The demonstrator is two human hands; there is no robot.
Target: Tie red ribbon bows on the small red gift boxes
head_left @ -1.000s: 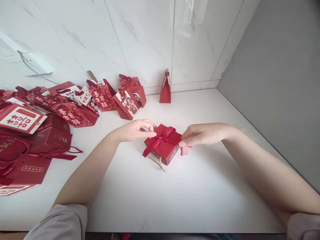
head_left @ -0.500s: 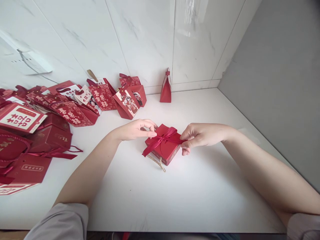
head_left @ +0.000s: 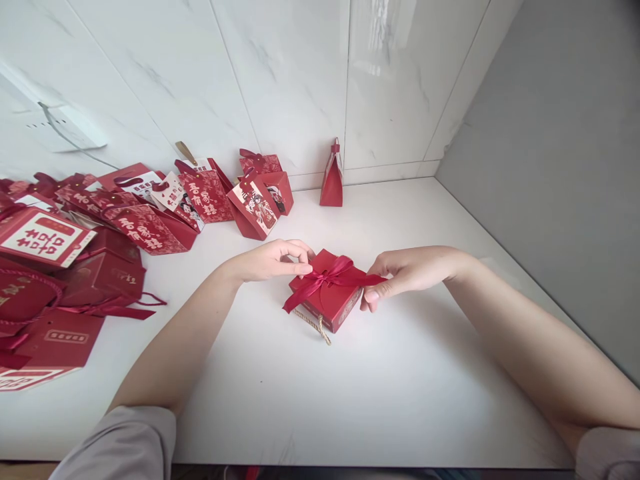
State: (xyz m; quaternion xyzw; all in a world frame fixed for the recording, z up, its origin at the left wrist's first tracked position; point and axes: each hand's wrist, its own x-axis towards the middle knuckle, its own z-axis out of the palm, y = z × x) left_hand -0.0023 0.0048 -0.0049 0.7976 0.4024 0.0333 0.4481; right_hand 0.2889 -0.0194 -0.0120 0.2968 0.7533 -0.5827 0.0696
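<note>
The small red gift box (head_left: 327, 299) lies flat at the centre of the frame on the white tabletop (head_left: 350, 400), directly between the two hands, its ribbon (head_left: 325, 277) running left to right across the lid. The left hand (head_left: 270, 260) pinches the ribbon at the box's left edge; the right hand (head_left: 405, 270) pinches the ribbon's right end, fingers narrow, both equally near. Beyond, a pile of red gift bags (head_left: 125, 213) fills the upper left.

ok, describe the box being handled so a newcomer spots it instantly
On the white table, right of the heap of red bags, one flat red box lies alone between both hands. Only it has a satin bow and gold cord.
</note>
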